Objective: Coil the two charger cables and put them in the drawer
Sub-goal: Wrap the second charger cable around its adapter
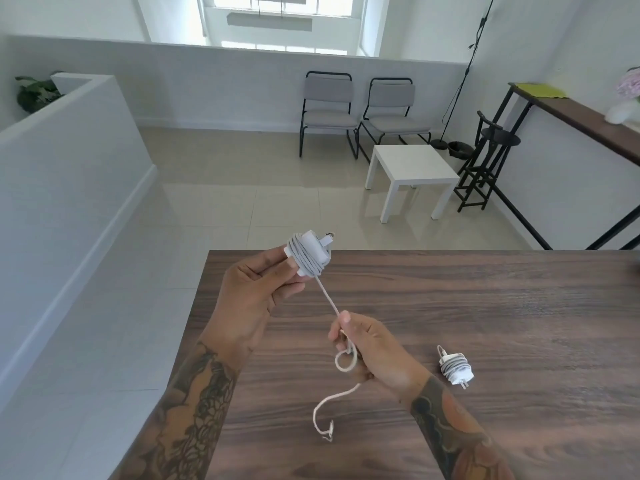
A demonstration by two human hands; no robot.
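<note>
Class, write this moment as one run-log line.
left hand: holds white charger brick, cable partly wound | right hand: pinches loose white cable | second white coiled charger: on dark wooden table | drawer: unseen

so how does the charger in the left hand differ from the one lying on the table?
The held charger is up in the left hand; the table charger lies untouched on the wooden table. The held one's cable is partly wound, its tail running through the right hand; the table one's is fully wrapped. Both are white plug adapters.
</note>
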